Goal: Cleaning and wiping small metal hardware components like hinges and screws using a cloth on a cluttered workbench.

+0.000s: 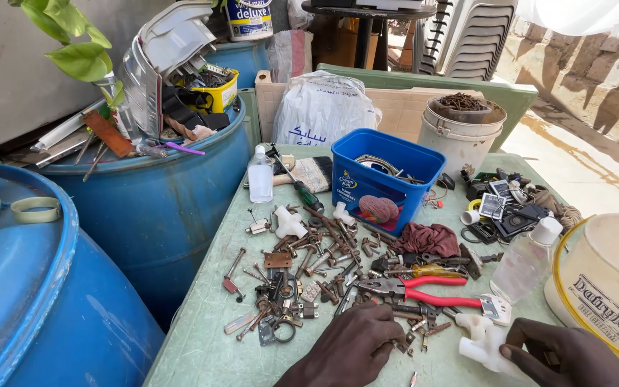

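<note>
Two blue barrels (145,193) are standing far left of the hands, keeping bulky clutter off the green table (195,344). Ahead of both hands a blue tub (385,175) is sitting, with rusty bolts and screws (317,261) spreading toward the left hand — dumped flat, seemingly for picking through. Red-handled pliers (417,290) are lying between the hands and the tub, long axis running left-right, nose pointing left. The left hand (356,344) is curling knuckles-down onto small hardware — whether it is pinching anything, I cannot tell. The right hand (567,355) is resting its fingertips against a white plastic fitting (483,342) just left of it.
</note>
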